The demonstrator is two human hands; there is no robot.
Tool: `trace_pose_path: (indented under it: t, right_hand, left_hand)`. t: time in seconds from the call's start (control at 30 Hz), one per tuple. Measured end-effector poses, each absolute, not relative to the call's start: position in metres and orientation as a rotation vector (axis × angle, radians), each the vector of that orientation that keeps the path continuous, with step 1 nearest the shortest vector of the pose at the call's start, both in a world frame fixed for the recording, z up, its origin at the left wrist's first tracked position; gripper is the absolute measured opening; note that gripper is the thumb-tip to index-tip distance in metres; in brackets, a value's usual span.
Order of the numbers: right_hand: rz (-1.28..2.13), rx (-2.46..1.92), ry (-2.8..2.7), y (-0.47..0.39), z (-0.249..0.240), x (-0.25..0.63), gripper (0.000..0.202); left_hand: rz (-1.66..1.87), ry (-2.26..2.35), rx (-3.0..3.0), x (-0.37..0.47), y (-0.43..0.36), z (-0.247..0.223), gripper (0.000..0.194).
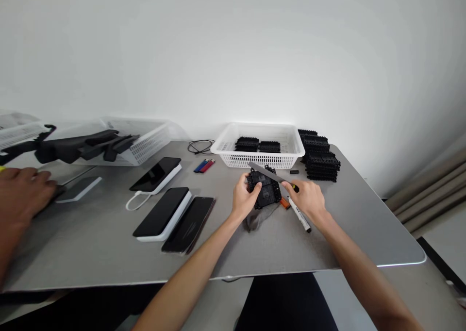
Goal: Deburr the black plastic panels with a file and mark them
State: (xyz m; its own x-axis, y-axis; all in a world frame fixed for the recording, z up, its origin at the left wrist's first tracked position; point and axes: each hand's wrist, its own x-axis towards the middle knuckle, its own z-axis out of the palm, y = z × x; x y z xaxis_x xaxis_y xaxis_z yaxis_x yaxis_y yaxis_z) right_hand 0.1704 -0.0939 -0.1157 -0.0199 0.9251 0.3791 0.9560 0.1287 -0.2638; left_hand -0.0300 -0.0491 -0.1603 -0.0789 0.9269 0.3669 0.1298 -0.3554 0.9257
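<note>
My left hand [244,195] grips a black plastic part [265,191] just above the grey table [327,243]. My right hand [307,197] holds a flat metal file [267,173] by its handle, with the blade laid across the top of the part. A white marker pen [299,215] lies on the table under my right hand, beside a small orange piece [284,203].
A white basket [262,146] with black parts stands behind, next to a stack of black parts [320,158]. Phones on white power banks [163,212] lie to the left, with lighters [204,166] and a cable [200,146]. Another person's hand [22,192] rests at far left.
</note>
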Motion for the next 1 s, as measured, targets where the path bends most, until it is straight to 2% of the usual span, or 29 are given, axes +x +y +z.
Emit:
trace_pose_path:
  t: [0.6,1.0]
  right_hand:
    - [0.125,-1.812,-2.009,-0.0966,-0.1134,0.1635,0.057]
    - [-0.036,-1.834,-1.984,-0.0970,-0.1145,0.1635,0.056]
  left_hand:
    - [1.552,1.191,1.516,-0.0312,-0.0472,-0.1630,0.031]
    - [1.530,1.259,1.516,-0.0313,-0.0472,-0.1606,0.030]
